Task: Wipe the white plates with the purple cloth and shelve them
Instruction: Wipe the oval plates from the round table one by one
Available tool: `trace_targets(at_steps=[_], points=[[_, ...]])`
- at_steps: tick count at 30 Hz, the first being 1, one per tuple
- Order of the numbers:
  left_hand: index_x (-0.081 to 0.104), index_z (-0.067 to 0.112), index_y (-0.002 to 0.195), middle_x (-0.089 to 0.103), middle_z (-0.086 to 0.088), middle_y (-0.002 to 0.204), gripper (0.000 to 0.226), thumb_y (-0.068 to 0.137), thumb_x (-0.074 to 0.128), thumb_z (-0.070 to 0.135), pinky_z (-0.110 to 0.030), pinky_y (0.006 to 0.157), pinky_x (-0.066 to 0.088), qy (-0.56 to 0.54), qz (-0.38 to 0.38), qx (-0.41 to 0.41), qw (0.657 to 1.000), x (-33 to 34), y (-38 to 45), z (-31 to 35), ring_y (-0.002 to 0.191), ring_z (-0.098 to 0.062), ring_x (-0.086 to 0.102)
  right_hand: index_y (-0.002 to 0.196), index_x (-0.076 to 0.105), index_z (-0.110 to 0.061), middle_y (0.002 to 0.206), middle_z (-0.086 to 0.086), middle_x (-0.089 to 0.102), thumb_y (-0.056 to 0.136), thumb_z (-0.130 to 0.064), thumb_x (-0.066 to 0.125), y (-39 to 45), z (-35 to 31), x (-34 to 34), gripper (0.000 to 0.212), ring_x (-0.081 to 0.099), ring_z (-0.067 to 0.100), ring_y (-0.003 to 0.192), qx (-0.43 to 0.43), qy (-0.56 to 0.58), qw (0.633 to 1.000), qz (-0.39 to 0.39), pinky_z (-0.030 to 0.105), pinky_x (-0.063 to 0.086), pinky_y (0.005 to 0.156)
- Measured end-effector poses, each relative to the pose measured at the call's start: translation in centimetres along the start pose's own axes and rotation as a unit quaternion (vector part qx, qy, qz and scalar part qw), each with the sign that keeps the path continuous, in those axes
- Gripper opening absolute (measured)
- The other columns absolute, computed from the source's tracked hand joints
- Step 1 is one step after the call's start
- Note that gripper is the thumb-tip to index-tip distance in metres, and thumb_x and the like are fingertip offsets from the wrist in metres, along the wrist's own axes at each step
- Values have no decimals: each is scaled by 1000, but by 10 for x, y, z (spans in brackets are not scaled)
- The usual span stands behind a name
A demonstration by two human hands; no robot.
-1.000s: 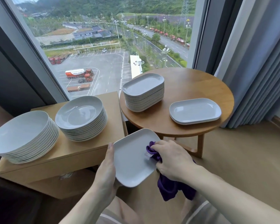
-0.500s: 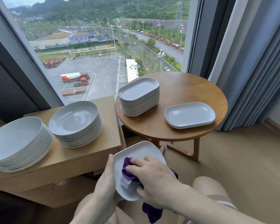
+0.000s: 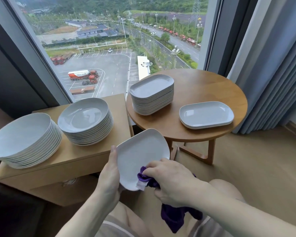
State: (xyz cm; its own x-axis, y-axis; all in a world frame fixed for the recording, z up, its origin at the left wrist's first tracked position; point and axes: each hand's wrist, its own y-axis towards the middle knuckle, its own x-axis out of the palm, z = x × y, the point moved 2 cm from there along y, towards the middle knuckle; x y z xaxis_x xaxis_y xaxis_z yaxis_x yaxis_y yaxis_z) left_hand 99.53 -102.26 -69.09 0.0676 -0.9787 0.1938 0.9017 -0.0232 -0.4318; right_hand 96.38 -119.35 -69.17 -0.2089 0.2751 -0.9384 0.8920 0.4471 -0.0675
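Wiping in progress, head view only. Left hand [image 3: 109, 177] grips the near-left edge of a white rectangular plate [image 3: 140, 154], thumb over the rim, plate tilted up toward the camera and held in the air over the lap, clear of both furniture tops. Right hand [image 3: 171, 182] is bunched round the purple cloth [image 3: 174, 218], fingers curled on it, pressing a wad of it with a white tag against the plate's near corner; the rest of the cloth hangs loose below the wrist.

Round wooden table [image 3: 203, 86] ahead: tall stack of rectangular plates [image 3: 151, 94] on its left side, short stack [image 3: 206, 114] on its right, well apart. Low wooden cabinet [image 3: 92, 156] to the left carries two stacks of round plates [image 3: 85, 120], side by side. Which stacks are done cannot be told.

Risks, as judged:
- Plate is held at one edge only; cloth pressure at the near corner could lever it out of the left hand's hold.
- A drop would land on the knees or the floor.
- Trailing cloth could snag the table edge when the plate goes across.
- Tall stack sits near the table rim; a careless reach could nudge it.
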Motion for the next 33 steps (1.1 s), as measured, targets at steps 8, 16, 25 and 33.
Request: trace_targets(at_steps=[8, 16, 25, 33], points=[[80, 34, 102, 80, -3, 109, 57, 95, 36, 69, -46, 92, 56, 35, -56, 8, 998, 6, -9, 1, 94, -22, 78, 130, 59, -31, 132, -12, 57, 90, -27, 59, 2, 55, -16, 40, 52, 23, 111, 138, -10, 989, 44, 38, 49, 95], [74, 31, 122, 77, -7, 120, 79, 74, 53, 90, -61, 106, 51, 55, -106, -20, 993, 27, -14, -26, 112, -31, 73, 141, 53, -32, 145, -16, 47, 86, -27, 61, 3, 38, -19, 56, 47, 19, 123, 100, 20, 990, 94, 35, 46, 102], [83, 12, 103, 79, -14, 108, 67, 96, 48, 69, -58, 106, 52, -2, 11, -85, 996, 11, -4, -29, 107, -35, 74, 127, 57, -29, 137, -9, 53, 93, -34, 57, -4, -24, 3, 34, 49, 21, 106, -55, 11, 997, 44, 39, 49, 93], [73, 18, 116, 80, -9, 106, 70, 91, 40, 75, -59, 98, 56, 30, 35, -12, 999, 4, -1, -2, 100, -34, 77, 120, 59, -28, 127, -10, 54, 86, -23, 57, -2, -1, -3, 35, 49, 22, 101, -9, -4, 1000, -25, 37, 48, 91]])
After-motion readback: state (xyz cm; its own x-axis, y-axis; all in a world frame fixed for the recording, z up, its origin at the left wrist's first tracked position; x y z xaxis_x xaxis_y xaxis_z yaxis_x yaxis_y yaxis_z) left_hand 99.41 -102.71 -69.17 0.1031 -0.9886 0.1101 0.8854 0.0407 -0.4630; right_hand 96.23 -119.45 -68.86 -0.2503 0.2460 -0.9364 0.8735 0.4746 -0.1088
